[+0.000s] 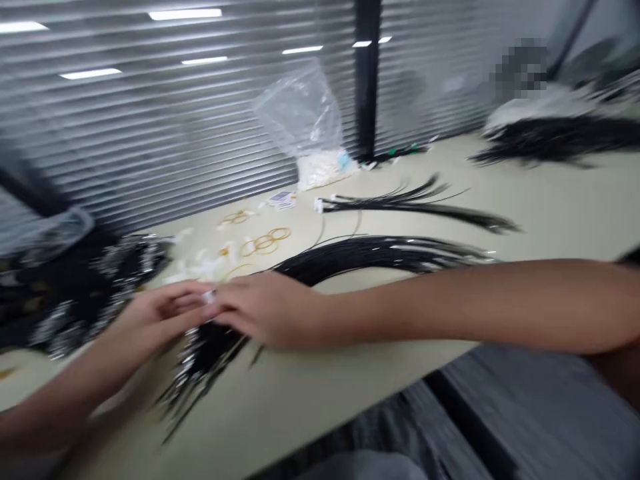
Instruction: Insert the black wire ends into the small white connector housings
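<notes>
Clear bag (305, 110) upright nr. blinds (200, 147), white pcs (320, 172) at its bottom. Tub rim (83, 217) at far L, contents unclear. Table (540, 220): front edge runs diag. below R forearm; bare strip betw. arm & edge, more open surface R of smaller wire bunch (415, 207). Main blk wire bundle (360, 257) lies behind R forearm, more wire ends below hands. L hand (175, 310) & R hand (275, 310): fingers bent, tips together at sm. white pc (209, 297); blurred, can't tell which hand pinches it. Yellow rings (265, 243) just beyond.
</notes>
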Demonstrator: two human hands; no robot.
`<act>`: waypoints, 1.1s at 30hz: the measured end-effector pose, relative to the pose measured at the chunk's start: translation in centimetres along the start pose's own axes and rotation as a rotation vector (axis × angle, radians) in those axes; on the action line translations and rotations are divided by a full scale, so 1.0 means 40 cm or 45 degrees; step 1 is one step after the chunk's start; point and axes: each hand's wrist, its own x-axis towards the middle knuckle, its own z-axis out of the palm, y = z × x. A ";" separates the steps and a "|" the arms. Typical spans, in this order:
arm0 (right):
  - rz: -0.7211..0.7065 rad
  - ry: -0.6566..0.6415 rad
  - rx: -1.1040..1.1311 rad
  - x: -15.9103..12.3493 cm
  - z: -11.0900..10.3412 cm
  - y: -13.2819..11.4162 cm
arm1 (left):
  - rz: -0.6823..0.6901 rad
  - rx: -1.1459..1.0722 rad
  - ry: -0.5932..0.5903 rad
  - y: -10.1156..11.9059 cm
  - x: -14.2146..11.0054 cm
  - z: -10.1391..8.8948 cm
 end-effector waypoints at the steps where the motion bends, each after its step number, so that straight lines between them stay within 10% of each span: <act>1: 0.078 0.114 0.137 0.000 0.017 0.003 | -0.028 -0.012 -0.067 0.003 0.002 0.001; 8: 0.323 0.413 0.278 -0.003 0.055 0.017 | 0.000 -0.164 -0.219 -0.019 0.011 0.003; 33: 0.374 0.298 0.170 -0.018 0.043 0.016 | 0.017 -0.294 -0.296 -0.019 0.002 -0.005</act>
